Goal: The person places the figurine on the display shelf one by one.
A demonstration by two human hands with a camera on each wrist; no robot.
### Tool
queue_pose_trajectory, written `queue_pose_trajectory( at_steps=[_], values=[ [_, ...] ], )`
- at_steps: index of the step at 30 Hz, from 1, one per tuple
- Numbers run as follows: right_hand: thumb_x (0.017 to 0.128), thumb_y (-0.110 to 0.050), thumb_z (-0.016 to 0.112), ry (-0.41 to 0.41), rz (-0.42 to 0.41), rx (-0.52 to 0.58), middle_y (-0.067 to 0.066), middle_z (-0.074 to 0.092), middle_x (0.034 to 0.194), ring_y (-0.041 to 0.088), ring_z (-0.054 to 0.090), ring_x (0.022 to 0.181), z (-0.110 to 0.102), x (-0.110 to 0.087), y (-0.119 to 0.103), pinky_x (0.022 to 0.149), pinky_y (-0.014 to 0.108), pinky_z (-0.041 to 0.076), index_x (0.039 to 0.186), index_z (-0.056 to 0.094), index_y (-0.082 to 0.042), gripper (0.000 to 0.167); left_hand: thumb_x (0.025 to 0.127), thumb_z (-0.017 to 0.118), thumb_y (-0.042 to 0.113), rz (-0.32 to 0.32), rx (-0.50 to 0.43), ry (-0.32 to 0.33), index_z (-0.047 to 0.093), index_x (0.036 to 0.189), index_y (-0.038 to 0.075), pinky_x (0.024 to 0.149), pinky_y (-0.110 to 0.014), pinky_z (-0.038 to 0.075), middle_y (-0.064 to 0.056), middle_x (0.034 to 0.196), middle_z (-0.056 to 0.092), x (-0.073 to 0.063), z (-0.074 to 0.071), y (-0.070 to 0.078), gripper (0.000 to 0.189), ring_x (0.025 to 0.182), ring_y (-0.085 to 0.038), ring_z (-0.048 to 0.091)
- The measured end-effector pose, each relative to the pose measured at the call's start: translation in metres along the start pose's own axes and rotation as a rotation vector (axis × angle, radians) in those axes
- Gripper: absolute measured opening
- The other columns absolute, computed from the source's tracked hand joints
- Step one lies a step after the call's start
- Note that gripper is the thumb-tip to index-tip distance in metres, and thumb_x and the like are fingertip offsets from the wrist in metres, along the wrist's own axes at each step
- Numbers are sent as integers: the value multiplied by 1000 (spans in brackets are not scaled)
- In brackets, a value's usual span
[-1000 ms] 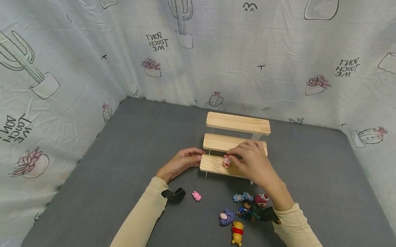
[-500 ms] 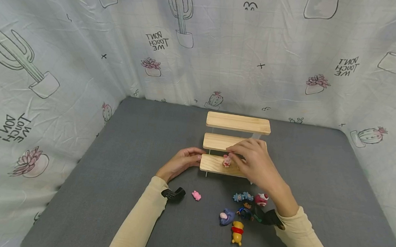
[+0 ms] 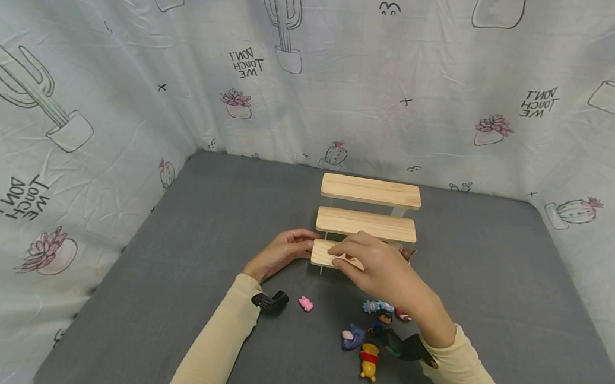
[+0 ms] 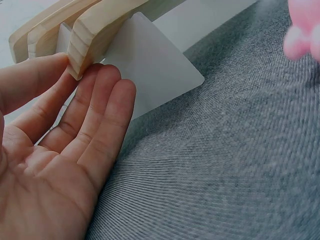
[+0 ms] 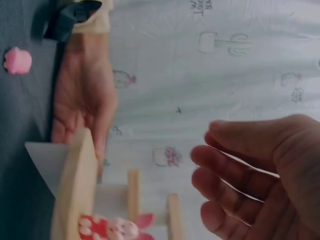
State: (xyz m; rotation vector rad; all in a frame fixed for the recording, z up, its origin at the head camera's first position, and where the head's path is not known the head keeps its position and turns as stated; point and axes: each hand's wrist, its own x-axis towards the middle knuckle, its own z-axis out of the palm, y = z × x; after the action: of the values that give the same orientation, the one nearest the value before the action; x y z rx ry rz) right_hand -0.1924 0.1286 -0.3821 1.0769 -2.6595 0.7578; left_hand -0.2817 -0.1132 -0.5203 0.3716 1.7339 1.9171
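A three-step wooden display shelf (image 3: 366,224) with pale side supports stands on the grey cloth. My left hand (image 3: 282,252) pinches the left end of its lowest board (image 4: 92,37) between thumb and fingers. On that board is a small pink piglet figure (image 5: 117,227) in red, mostly hidden by my right hand in the head view. My right hand (image 3: 385,269) hovers over the board with fingers loosely bent; in the right wrist view nothing is between them, and they are apart from the piglet. A brown figure (image 3: 406,254) shows past my right hand at the board's right end.
On the cloth in front lie a pink toy (image 3: 305,303), light blue figures (image 3: 373,306), a purple donkey figure (image 3: 352,337), a dark-haired figure (image 3: 383,320) and a yellow bear in red (image 3: 369,363). A reddish figure (image 3: 402,314) is partly behind my right wrist. A cactus-print curtain (image 3: 314,97) hangs behind.
My right hand was at the piglet with its fingertips; it has shifted left and toward me, away from the middle board, leaving the piglet on the lowest board. My left hand stays put.
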Motion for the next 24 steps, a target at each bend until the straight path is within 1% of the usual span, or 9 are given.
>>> queue_pose_trajectory(
  at_steps=[3, 7, 9, 12, 16, 19, 24],
  values=[
    [96, -21, 71, -80, 1, 22, -3, 70, 104, 9, 64, 89, 8, 1, -3, 73, 25, 55, 112, 75, -14, 18, 103, 57, 12, -3, -4, -3, 58, 133, -5, 98, -37, 55, -3, 120, 67, 0, -1, -1, 35, 108, -15, 66],
    [96, -21, 71, -142, -20, 56, -3, 72, 108, 6, 64, 90, 18, 3, -6, 75, 24, 55, 116, 74, -16, 21, 103, 57, 14, -2, -8, -10, 58, 133, -3, 100, -38, 54, -3, 121, 67, 0, -2, -3, 35, 109, -15, 66],
    [97, -22, 69, -174, -16, 75, -3, 72, 111, 5, 65, 92, 24, 4, -9, 77, 24, 55, 119, 73, -16, 23, 103, 57, 13, -1, -10, -8, 58, 132, -3, 99, -38, 54, -2, 121, 67, 0, -3, -3, 34, 108, -15, 66],
    [99, -23, 68, -220, -2, 93, -3, 72, 112, 5, 64, 92, 33, 5, -11, 76, 24, 54, 123, 71, -17, 25, 103, 56, 12, -3, -10, -3, 58, 132, -4, 99, -37, 55, -2, 119, 67, 0, -3, -3, 33, 106, -15, 67],
    [100, -26, 66, -276, 21, 110, -3, 71, 112, 8, 65, 92, 46, 5, -14, 76, 24, 54, 123, 70, -18, 25, 104, 54, 11, 0, -14, -1, 57, 132, -5, 99, -38, 55, -2, 120, 66, -1, -3, -2, 33, 106, -15, 67],
    [99, -27, 67, -302, 31, 121, -1, 71, 112, 9, 66, 92, 55, 5, -15, 75, 25, 55, 123, 70, -16, 26, 103, 55, 11, -1, -15, 0, 57, 132, -5, 99, -38, 55, -3, 121, 66, 0, -3, -2, 34, 107, -14, 67],
    [97, -26, 70, -311, 31, 105, -2, 72, 107, 3, 62, 84, 67, 5, -15, 71, 22, 52, 120, 72, -15, 26, 103, 56, 13, -7, -16, 2, 57, 133, -5, 98, -37, 55, -2, 119, 67, 0, -3, -2, 35, 107, -14, 67]
  ],
)
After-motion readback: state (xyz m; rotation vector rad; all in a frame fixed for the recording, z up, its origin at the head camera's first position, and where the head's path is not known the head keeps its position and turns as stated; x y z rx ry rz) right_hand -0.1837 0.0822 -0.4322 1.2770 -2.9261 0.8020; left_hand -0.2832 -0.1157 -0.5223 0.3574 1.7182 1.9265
